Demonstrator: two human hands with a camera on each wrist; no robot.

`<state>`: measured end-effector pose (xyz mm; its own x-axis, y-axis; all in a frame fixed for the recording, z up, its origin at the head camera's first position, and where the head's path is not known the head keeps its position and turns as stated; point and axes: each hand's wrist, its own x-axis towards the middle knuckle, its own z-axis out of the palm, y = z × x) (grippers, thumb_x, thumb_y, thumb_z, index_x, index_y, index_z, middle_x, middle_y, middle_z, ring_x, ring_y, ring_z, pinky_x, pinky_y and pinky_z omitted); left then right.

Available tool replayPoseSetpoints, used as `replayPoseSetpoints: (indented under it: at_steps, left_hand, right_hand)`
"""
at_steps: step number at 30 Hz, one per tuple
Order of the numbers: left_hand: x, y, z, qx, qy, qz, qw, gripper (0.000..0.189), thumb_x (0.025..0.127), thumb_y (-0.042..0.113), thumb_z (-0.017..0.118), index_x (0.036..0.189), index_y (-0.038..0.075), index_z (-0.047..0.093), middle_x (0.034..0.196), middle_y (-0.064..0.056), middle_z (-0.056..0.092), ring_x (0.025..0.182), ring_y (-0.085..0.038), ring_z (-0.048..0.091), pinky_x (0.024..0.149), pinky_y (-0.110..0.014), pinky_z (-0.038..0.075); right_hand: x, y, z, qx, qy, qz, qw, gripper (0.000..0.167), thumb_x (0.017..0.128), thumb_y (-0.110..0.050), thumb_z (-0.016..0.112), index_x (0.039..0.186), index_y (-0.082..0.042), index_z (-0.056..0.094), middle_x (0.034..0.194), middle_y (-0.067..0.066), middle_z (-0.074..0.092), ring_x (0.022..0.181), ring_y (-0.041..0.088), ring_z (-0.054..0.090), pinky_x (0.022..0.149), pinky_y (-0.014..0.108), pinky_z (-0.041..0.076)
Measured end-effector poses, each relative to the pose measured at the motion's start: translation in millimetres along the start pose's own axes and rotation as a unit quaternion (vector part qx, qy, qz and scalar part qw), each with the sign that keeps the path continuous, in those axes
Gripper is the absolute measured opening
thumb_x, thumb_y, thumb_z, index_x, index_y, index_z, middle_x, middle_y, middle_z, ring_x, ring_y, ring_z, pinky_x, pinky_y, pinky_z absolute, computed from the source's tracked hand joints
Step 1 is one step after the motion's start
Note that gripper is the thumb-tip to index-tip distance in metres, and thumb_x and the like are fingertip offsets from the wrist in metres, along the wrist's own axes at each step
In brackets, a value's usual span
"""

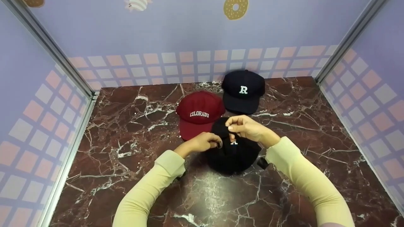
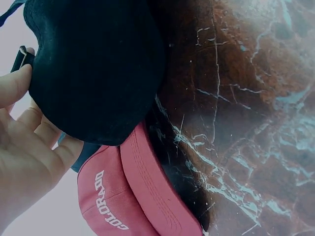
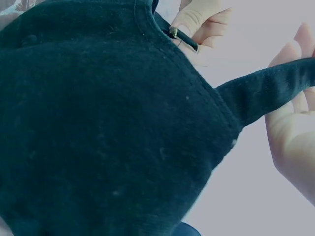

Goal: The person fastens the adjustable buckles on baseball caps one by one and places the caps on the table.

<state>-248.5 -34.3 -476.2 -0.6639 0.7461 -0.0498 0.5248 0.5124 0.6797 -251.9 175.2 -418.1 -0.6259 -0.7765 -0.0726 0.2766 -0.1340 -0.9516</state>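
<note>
A black cap [image 1: 233, 160] is held up between both hands, its back opening and strap uppermost. My left hand [image 1: 205, 142] pinches the short end with a metal buckle [image 3: 184, 37] between thumb and fingers. My right hand [image 1: 244, 127] holds the loose fabric strap [image 3: 266, 91], which stretches out from the cap's edge across the fingers in the right wrist view. The strap end and buckle are apart. A small white emblem [image 1: 234, 142] shows near the right fingers. Right behind the black cap lies a red cap [image 1: 200, 107] lettered COLORADO.
A navy cap [image 1: 243, 90] with a white R stands at the back, by the patterned wall [image 1: 189, 34]. The caps are on a dark red marbled tabletop [image 1: 142, 176]. Side walls with metal corner rails [image 1: 60, 56] enclose it.
</note>
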Motion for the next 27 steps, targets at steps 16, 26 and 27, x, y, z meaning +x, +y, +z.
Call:
replayPoseSetpoints:
  at_steps: [16,26,27]
  left_hand:
    - [-3.4,-2.8,-0.4,-0.002,0.051,0.019,0.9985,0.008,0.077,0.001,0.055,0.079,0.002,0.063,0.074,-0.007,0.062,0.069,-0.01,0.052,0.065,-0.021,0.041]
    - [-4.7,-6.2,1.4,0.008,0.08,0.029,0.9964,0.01,0.077,0.001,0.056,0.08,0.003,0.066,0.076,-0.008,0.065,0.067,-0.009,0.05,0.063,-0.022,0.041]
    - [-5.0,-6.5,1.6,0.006,0.083,0.031,0.9961,0.01,0.077,0.001,0.056,0.08,0.003,0.065,0.077,-0.008,0.066,0.068,-0.01,0.051,0.064,-0.022,0.041]
  right_hand:
    - [3.5,17.4,-6.6,-0.157,0.064,0.015,0.9854,0.007,0.084,-0.001,0.052,0.079,-0.005,0.051,0.058,-0.003,0.056,0.04,0.004,0.036,0.037,0.017,0.026]
    - [2.2,30.8,-12.5,-0.187,0.092,0.047,0.9769,0.011,0.085,-0.001,0.05,0.076,-0.007,0.048,0.055,-0.006,0.041,0.042,0.002,0.029,0.038,0.016,0.02]
    - [1.9,31.8,-13.9,-0.187,0.096,0.051,0.9764,0.011,0.085,-0.001,0.049,0.076,-0.007,0.048,0.054,-0.007,0.04,0.041,0.001,0.028,0.038,0.016,0.02]
